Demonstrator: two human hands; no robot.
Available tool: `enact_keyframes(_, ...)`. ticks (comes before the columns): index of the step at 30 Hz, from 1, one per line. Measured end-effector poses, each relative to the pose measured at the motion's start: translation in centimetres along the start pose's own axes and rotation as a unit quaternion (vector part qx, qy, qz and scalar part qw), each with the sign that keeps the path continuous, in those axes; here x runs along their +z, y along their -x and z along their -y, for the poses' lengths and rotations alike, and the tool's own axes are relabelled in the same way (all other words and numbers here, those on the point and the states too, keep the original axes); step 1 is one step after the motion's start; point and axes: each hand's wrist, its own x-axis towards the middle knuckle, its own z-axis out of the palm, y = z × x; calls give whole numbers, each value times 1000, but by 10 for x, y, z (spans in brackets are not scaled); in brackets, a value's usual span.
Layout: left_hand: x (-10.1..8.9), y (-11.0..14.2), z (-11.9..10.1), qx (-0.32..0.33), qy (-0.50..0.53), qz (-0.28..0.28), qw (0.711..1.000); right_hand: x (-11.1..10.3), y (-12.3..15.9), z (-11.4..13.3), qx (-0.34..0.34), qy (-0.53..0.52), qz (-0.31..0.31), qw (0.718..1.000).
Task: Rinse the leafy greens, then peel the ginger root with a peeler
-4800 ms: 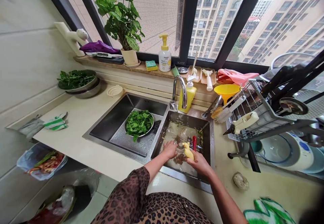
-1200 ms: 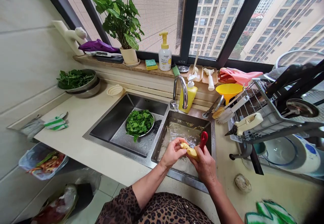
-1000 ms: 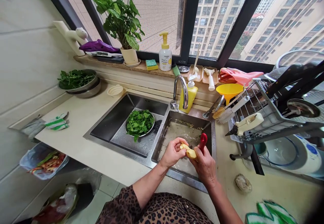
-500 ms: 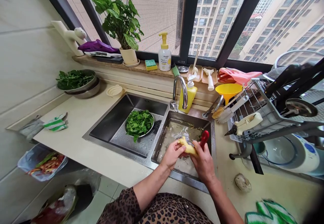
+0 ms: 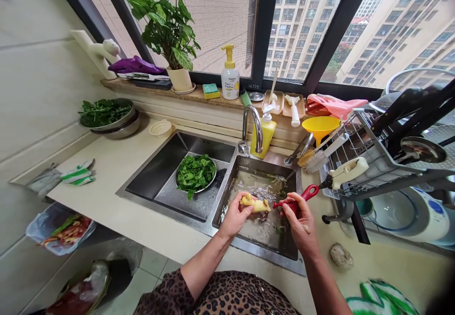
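My left hand (image 5: 235,215) is closed on a pale yellow piece of ginger (image 5: 254,203) and holds it over the right basin of the steel sink (image 5: 295,253). A short way to its right, my right hand (image 5: 300,219) is closed on a red-handled peeler (image 5: 302,196), whose handle points up and right. The two hands are apart. Wet peelings lie on the basin floor beneath them.
A steel bowl of green leaves (image 5: 195,174) sits in the left basin. The tap (image 5: 253,126) and a yellow soap bottle (image 5: 265,134) stand behind the sink. A dish rack (image 5: 377,163) fills the right side. Another bowl of greens (image 5: 106,115) stands at the far left counter.
My hands have come apart: the right hand drew the peeler off to the right, and the left hand keeps the ginger alone. Earlier both hands were together on the ginger.
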Motion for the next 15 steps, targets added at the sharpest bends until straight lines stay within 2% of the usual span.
enact_keyframes(4,8,6,-11,53,-95,-19,994,6,-2,6,-18,-14,-45,999)
enact_keyframes(7,12,11,-16,93,-151,-40,983,3,-6,0,7,0,-40,999)
enact_keyframes(11,11,14,-14,165,-209,-70,961,4,-6,-11,112,-18,50,992)
enact_keyframes(15,9,15,-6,242,-280,-37,928,21,2,-11,187,-79,131,970)
